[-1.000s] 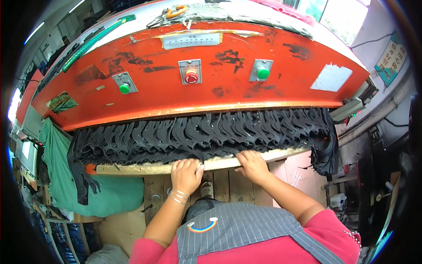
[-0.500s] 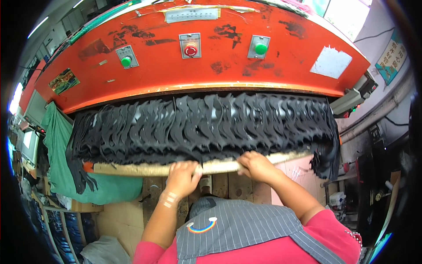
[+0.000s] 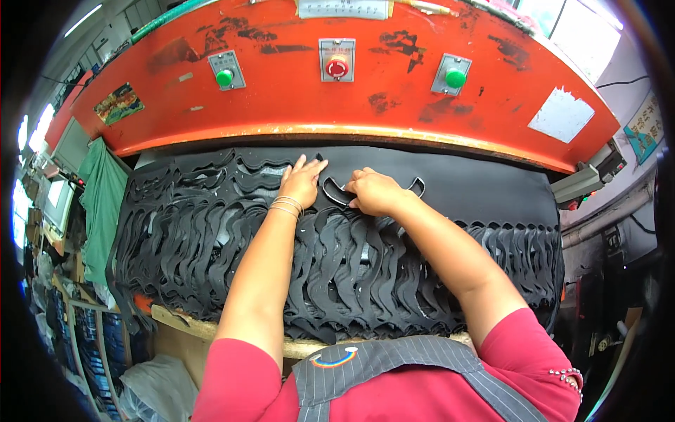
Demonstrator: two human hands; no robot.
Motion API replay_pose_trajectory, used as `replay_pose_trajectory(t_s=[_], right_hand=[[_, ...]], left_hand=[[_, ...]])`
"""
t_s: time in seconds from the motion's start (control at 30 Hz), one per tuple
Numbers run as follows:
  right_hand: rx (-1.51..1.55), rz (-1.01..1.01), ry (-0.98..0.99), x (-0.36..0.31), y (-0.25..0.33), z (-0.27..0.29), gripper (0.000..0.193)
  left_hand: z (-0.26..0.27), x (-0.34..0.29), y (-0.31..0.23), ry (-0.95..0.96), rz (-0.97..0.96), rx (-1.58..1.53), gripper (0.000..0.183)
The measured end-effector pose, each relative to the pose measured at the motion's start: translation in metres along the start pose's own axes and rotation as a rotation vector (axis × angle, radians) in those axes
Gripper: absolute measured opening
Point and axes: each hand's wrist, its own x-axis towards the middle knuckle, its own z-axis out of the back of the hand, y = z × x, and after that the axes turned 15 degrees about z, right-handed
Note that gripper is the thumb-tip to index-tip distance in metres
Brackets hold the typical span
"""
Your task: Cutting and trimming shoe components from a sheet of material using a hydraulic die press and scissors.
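Board (image 3: 179, 321) at lower left, gripped earlier, now free; left hand (image 3: 301, 186) spread open on newly exposed black sheet (image 3: 485, 190); right hand (image 3: 373, 192), apart, clamped on curved thin-rimmed form (image 3: 335, 193) mid-frame.

The sheet (image 3: 485, 190) is black, the machine (image 3: 281, 91) orange-red, the apron (image 3: 390, 360) pinstriped grey.

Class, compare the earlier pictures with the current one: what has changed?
Both hands let go of the wooden edge and moved forward, away from the person. The left hand now rests on the black material; the right hand has taken hold of a curved frame. A smooth black sheet now shows beyond the cut strips. The red panel keeps its buttons.
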Motion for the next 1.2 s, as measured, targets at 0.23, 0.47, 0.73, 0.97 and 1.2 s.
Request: replay_pose_trajectory(t_s=[0.23,0.47,0.73,0.97,1.2], right_hand=[[-0.153,0.078,-0.117,-0.018,-0.015,-0.014,0.030],[0.448,0.047,-1.019,-0.137,-0.034,0.042,0.038],[0.233,-0.123,-1.120,-0.209,-0.058,0.071,0.041],[-0.142,-0.412,-0.561,-0.155,-0.104,-0.007,0.045],[-0.102,-0.487,-0.404,-0.135,-0.106,0.009,0.047]], left_hand=[[-0.029,0.002,-0.008,0.003,0.029,0.127,0.041],[-0.019,-0.005,-0.002,0.019,0.041,0.135,0.041],[0.012,-0.028,-0.067,-0.003,0.101,0.364,0.046],[0.018,-0.033,-0.143,-0.031,-0.129,0.280,0.035],[-0.046,-0.006,-0.182,0.306,-0.267,0.372,0.030]])
